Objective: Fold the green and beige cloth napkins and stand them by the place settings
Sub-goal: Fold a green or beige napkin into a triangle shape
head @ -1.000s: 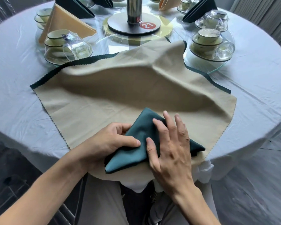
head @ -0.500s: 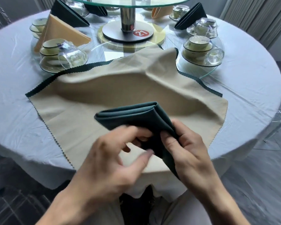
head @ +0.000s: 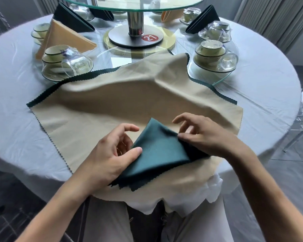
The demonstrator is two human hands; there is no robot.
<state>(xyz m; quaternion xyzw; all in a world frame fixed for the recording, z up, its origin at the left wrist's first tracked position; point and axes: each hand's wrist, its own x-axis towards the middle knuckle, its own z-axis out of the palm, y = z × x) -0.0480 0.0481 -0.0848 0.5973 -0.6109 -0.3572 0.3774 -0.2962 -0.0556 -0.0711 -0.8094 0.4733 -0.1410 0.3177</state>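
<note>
Round worktop [head: 262, 95] under a pale cloth, seen from above the seated person's lap. Low in the middle of the frame lies the folded green napkin [head: 157, 152], a triangular packet with its apex pointing up the frame and its zigzag raw edges toward the near rim; it rests on the unfolded beige napkin [head: 98, 119], which is spread flat and rumpled across the centre, with the dark pinked border of another cloth showing along its far edges. The left hand [head: 108, 154] curls at the packet's left side, thumb tip pressed on the green fabric and fingers bent behind its edge, so the grip there is grasping the napkin. The right hand [head: 203, 135] pinches the packet's right edge under the thumb (the other fingers arch loosely above it). In the upper left of the frame stand a finished beige napkin [head: 66, 37] and a finished green napkin [head: 72, 18], each a tent shape beside stacked bowls and an overturned glass [head: 77, 62]. The upper right holds another standing green napkin [head: 203, 20] and a bowl setting [head: 211, 55]. At top centre a glass turntable [head: 133, 4] rises on a metal post above a base with a red tag marked 21 [head: 150, 38].
</note>
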